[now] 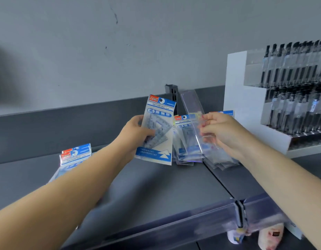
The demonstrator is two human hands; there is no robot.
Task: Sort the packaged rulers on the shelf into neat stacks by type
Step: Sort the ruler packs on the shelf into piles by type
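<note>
Above the grey shelf, in the head view, both hands were raised with a packet each. The left hand gripped a geometric set-square packet by its left edge, thumb across the front and fingers curled behind, the card held upright. The right hand pinched a long clear ruler sleeve near its middle, the sleeve tilted with its top leaning left and away.

Both packets looked light and thin — stiff where the plastic rulers lay inside, but wrapped in glossy film that would likely slide between fingers. An edge pinch near the middle, as held, seemed the surest hold; gripping the loose film at the ends would probably let the long sleeve swing.

Behind the hands, a leaning stack of more set-square packets stood on the shelf, with a fan of clear sleeves just to its right, the two piles touching or overlapping. Far left, another small stack of set-square packets lay partly hidden by the left forearm. At the right stood a white display rack of black pens, near enough that the long sleeve might brush it. A dark upright bracket rose at the back — another thing to steer around.
</note>
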